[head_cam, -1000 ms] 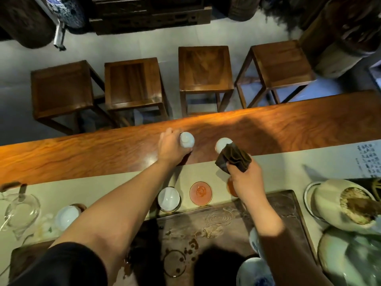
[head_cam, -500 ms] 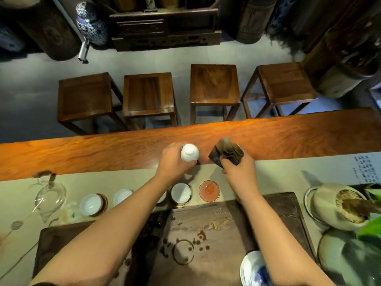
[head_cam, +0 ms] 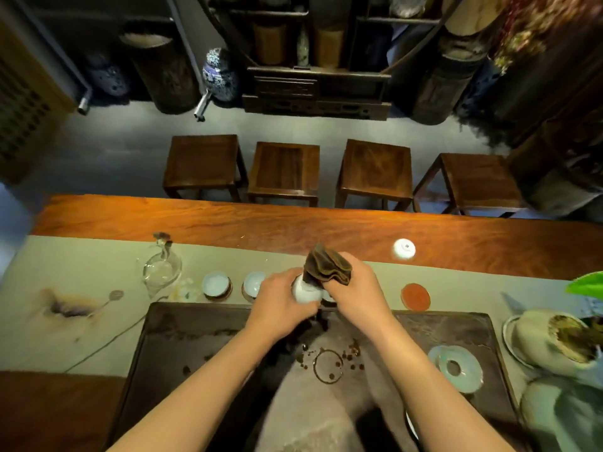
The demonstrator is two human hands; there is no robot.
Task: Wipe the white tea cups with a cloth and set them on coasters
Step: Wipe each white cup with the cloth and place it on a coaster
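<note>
No legible text, labels, brands or numbers anywhere; frame blurred.

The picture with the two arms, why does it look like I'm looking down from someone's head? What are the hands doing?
You guessed it: a small camera sits on a person's head and looks down, so you see their own arms. There is no machine here, only two bare hands. The left hand holds a white cup. The right hand has a brown cloth in its grip and rubs the cup with it. They work over a dark tray on a long wooden table. Two more white cups wait in a row to the left on small mats, and one orange mat to the right has no cup.
</note>
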